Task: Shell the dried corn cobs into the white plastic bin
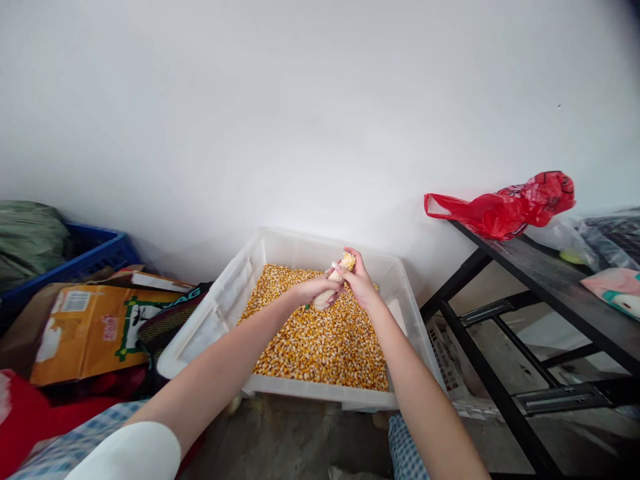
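A mostly stripped corn cob (325,298), pale along its length with some yellow kernels at its upper end, is held in both hands above a bin. My left hand (320,290) wraps round the lower part of the cob. My right hand (357,275) grips the upper end, its thumb lying along the cob. Beneath them, loose yellow and white corn kernels (320,353) fill much of a translucent plastic bin (330,387). The palm sides of both hands are partly hidden.
At the left lie an orange cardboard box (95,327) and a blue crate (95,250) with a green bag (30,237). A black metal-framed table (545,273) stands at the right, with a red plastic bag (505,203) on it. A white wall (320,120) rises behind.
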Demonstrator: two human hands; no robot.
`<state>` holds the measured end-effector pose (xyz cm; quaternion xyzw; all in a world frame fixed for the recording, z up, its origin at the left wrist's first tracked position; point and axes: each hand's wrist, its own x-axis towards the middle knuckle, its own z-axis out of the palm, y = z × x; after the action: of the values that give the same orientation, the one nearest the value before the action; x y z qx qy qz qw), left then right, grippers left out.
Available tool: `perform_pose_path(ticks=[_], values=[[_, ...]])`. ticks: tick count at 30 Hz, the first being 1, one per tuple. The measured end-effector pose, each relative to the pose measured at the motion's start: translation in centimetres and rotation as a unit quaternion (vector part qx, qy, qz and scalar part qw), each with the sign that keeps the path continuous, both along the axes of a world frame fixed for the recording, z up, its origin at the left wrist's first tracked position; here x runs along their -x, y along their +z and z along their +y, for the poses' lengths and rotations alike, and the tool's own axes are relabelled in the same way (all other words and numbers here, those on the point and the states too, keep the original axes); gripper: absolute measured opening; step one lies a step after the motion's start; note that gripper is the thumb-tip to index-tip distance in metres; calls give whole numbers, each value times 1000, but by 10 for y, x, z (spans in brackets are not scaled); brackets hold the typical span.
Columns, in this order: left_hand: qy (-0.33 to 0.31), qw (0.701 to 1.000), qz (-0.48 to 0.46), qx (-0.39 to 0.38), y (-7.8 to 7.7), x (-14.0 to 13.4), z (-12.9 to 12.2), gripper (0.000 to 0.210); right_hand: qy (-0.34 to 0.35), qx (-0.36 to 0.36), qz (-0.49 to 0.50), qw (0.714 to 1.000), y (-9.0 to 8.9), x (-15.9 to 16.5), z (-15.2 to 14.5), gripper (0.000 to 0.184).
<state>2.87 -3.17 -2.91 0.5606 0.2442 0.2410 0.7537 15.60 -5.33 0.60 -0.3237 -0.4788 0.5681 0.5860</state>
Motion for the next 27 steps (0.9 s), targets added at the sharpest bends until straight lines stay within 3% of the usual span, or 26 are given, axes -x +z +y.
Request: perform_pose_path(ticks=[6,12,21,27], values=[[-78,995,-13,61,5,8,3,18,95,43,63,993,9,-6,1,43],[-101,993,-4,59,4,9,3,22,84,11,32,996,5,-5,-1,47],[-93,992,-22,85,1,10,4,13,66,33,41,996,3,-4,1,42],[-87,993,22,78,-1,15,5,15,60,36,40,997,2,-3,-2,53]])
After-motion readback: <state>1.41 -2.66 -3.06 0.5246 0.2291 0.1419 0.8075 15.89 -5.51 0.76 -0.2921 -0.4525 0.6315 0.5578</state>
